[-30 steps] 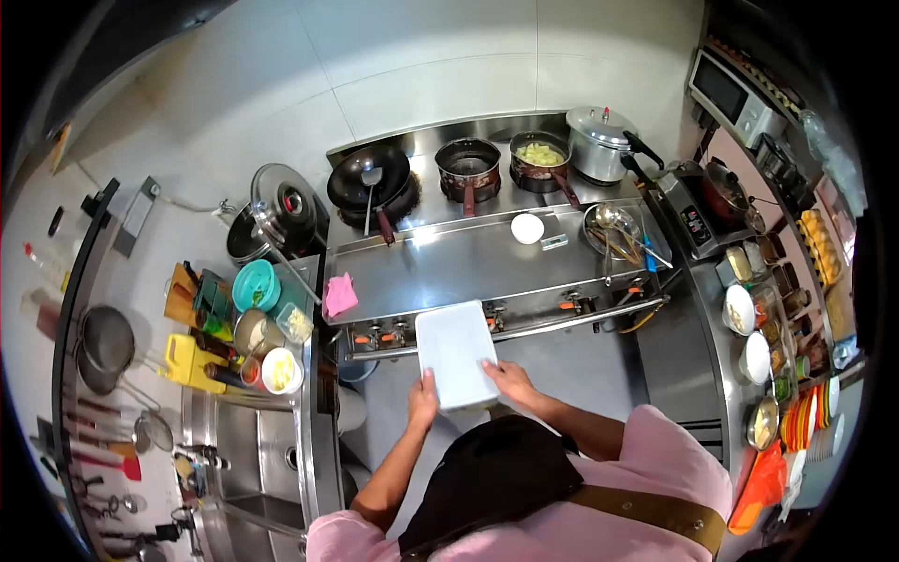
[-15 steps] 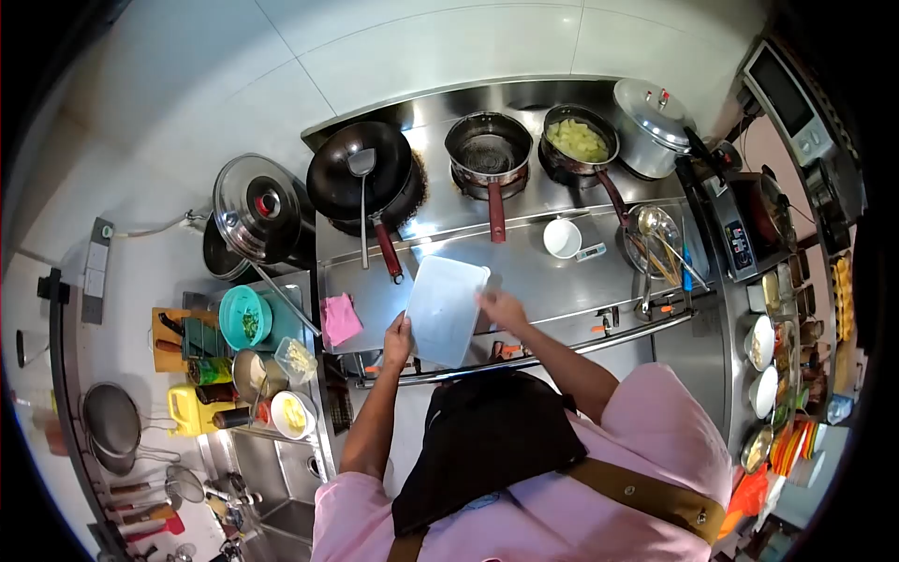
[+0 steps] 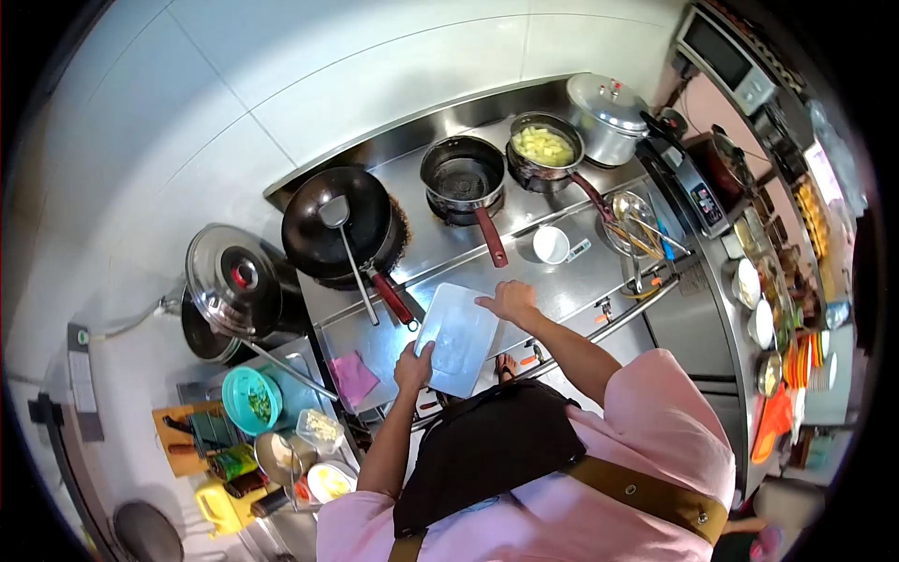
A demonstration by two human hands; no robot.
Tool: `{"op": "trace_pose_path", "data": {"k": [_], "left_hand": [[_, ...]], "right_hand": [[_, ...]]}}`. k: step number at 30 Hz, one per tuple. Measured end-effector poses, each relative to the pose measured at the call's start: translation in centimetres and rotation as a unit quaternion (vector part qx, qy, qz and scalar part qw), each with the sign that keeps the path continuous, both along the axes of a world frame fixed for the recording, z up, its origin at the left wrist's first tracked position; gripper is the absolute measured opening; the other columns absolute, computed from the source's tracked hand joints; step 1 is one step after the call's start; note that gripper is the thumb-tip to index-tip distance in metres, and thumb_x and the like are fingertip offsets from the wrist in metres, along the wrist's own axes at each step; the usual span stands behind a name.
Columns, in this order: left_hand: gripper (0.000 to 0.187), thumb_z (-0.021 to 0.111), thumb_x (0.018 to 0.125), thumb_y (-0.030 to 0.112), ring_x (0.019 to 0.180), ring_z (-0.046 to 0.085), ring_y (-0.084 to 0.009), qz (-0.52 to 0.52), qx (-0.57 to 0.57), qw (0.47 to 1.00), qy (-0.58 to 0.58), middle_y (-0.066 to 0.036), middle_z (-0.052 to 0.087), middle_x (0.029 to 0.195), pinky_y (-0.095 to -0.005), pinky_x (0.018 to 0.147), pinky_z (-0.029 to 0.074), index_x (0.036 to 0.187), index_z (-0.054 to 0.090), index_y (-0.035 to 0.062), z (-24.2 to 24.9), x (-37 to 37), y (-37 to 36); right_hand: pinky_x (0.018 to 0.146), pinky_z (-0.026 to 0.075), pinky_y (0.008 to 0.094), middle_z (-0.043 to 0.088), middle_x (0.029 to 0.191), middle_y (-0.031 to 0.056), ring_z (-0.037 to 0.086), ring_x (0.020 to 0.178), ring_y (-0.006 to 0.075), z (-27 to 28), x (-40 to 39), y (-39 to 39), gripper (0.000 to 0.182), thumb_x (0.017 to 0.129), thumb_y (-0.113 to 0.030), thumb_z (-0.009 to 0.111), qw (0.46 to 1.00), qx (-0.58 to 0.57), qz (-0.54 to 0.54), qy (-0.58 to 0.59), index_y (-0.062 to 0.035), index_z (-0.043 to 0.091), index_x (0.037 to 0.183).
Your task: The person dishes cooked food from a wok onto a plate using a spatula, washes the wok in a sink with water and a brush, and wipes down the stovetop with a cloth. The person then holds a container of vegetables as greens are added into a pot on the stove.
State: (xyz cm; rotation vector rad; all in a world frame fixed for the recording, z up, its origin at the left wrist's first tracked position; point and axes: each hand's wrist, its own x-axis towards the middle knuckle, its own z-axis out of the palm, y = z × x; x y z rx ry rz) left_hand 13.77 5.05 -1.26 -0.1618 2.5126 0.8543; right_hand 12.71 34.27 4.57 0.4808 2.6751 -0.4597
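Note:
A translucent rectangular plastic container or lid (image 3: 459, 339) is tilted in front of my body at the stove's front edge. My left hand (image 3: 413, 366) grips its left edge, thumb on top. Beside its upper right side is my right hand (image 3: 510, 303), with the thumb reaching to the edge; whether it grips is unclear. Just behind lie the wok's red handle (image 3: 391, 298) and the red handle of an empty pan (image 3: 464, 178). A pink cloth (image 3: 353, 378) lies left of the container. A white cup (image 3: 551, 244) stands beyond my right hand.
A wok (image 3: 332, 225) with a spatula, a pan of yellow pieces (image 3: 543, 147) and a pressure cooker (image 3: 607, 117) are on the stove. At left are a lidded pot (image 3: 234, 281) and a turquoise bowl (image 3: 251, 398). Someone's arm (image 3: 740, 526) shows at lower right.
The view has turned and shifted. The container sits lower and farther right in view, still in my left hand. My right hand, blurred before, is now clearer at its upper right edge.

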Motion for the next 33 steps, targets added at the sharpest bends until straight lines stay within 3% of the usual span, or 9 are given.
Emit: {"op": "trace_pose_path", "data": {"k": [4, 6, 9, 13, 16, 20, 26, 29, 33], "left_hand": [[0.063, 0.061, 0.087, 0.059, 0.099, 0.069, -0.0372, -0.023, 0.019, 0.999, -0.014, -0.019, 0.072, 0.106, -0.0462, 0.090, 0.052, 0.128, 0.064, 0.0102, 0.5, -0.2, -0.1], [0.059, 0.054, 0.097, 0.051, 0.099, 0.068, -0.0293, -0.046, 0.244, 0.969, 0.007, -0.015, 0.072, 0.109, -0.0421, 0.090, 0.052, 0.129, 0.062, 0.0022, -5.1, -0.3, -1.9], [0.051, 0.039, 0.108, 0.039, 0.105, 0.064, -0.0219, 0.057, 0.433, 0.886, -0.156, -0.010, 0.065, 0.122, -0.0369, 0.089, 0.051, 0.133, 0.058, -0.0007, -1.8, 0.6, -4.1], [0.054, 0.046, 0.105, 0.043, 0.106, 0.060, -0.0186, 0.085, 0.364, 0.914, -0.160, -0.010, 0.064, 0.121, -0.0334, 0.090, 0.049, 0.135, 0.055, -0.0015, -1.3, 2.0, -4.8], [0.056, 0.048, 0.105, 0.043, 0.103, 0.058, -0.0167, 0.087, 0.346, 0.922, -0.152, -0.008, 0.065, 0.115, -0.0325, 0.090, 0.046, 0.134, 0.055, -0.0039, -6.8, 2.7, -5.7], [0.053, 0.043, 0.107, 0.041, 0.092, 0.064, -0.0180, 0.126, 0.399, 0.899, -0.131, -0.010, 0.065, 0.108, -0.0312, 0.076, 0.056, 0.131, 0.057, -0.0036, -5.2, 3.8, -4.7], [0.056, 0.043, 0.105, 0.048, 0.094, 0.066, -0.0225, 0.236, 0.379, 0.888, -0.113, -0.012, 0.062, 0.118, -0.0342, 0.074, 0.058, 0.135, 0.053, 0.0021, -4.1, 7.0, -3.3], [0.057, 0.044, 0.104, 0.050, 0.100, 0.063, -0.0246, 0.258, 0.411, 0.866, -0.119, -0.013, 0.060, 0.122, -0.0388, 0.082, 0.056, 0.137, 0.050, 0.0041, -5.4, 8.6, -3.1], [0.062, 0.047, 0.102, 0.054, 0.106, 0.060, -0.0278, 0.270, 0.450, 0.835, -0.167, -0.013, 0.055, 0.128, -0.0400, 0.083, 0.056, 0.140, 0.044, 0.0059, -5.4, 10.0, -2.5]], "right_hand": [[0.074, 0.055, 0.0447, 0.073, 0.087, 0.0164, 0.071, 0.086, 0.0347, 2.5, 1.4, -1.4, 0.065, 0.081, -0.070, 0.061, 0.997, -0.042, -0.052, 0.042, -0.0066, 0.075, 0.083], [0.070, 0.054, 0.0441, 0.071, 0.081, 0.0154, 0.070, 0.079, 0.0332, 4.0, 2.6, -1.1, 0.060, 0.083, -0.065, 0.063, 0.989, -0.095, -0.061, 0.093, -0.0068, 0.074, 0.079], [0.064, 0.051, 0.0412, 0.067, 0.073, 0.0140, 0.066, 0.068, 0.0271, 6.6, 5.3, -1.5, 0.053, 0.088, -0.057, 0.065, 0.961, -0.202, -0.064, 0.176, -0.0057, 0.073, 0.079], [0.055, 0.045, 0.0347, 0.060, 0.063, 0.0048, 0.055, 0.058, 0.0139, 8.8, 11.9, 2.9, 0.045, 0.091, -0.045, 0.069, 0.908, -0.315, -0.190, 0.202, -0.0012, 0.073, 0.083], [0.039, 0.025, 0.0237, 0.049, 0.058, -0.0033, 0.038, 0.043, 0.0052, 7.6, 20.5, 8.9, 0.035, 0.094, -0.037, 0.066, 0.766, -0.430, -0.436, 0.196, -0.0069, 0.066, 0.075], [0.036, 0.026, 0.0258, 0.045, 0.052, -0.0041, 0.038, 0.039, 0.0070, 6.0, 26.3, 11.4, 0.044, 0.097, -0.041, 0.063, 0.752, -0.367, -0.478, 0.268, -0.0125, 0.054, 0.065], [0.037, 0.034, 0.0281, 0.046, 0.051, -0.0007, 0.043, 0.040, 0.0102, -9.4, 23.3, 6.6, 0.049, 0.097, -0.048, 0.060, 0.748, -0.288, -0.527, 0.284, -0.0106, 0.053, 0.065], [0.036, 0.039, 0.0284, 0.050, 0.054, 0.0022, 0.047, 0.040, 0.0126, -13.5, 20.0, 2.0, 0.050, 0.096, -0.051, 0.060, 0.627, -0.332, -0.617, 0.341, -0.0059, 0.056, 0.077], [0.066, 0.059, 0.0397, 0.063, 0.088, 0.0156, 0.067, 0.073, 0.0277, -18.0, 18.5, 0.7, 0.050, 0.096, -0.045, 0.062, 0.490, -0.549, -0.627, 0.256, 0.0029, 0.056, 0.109]]}}
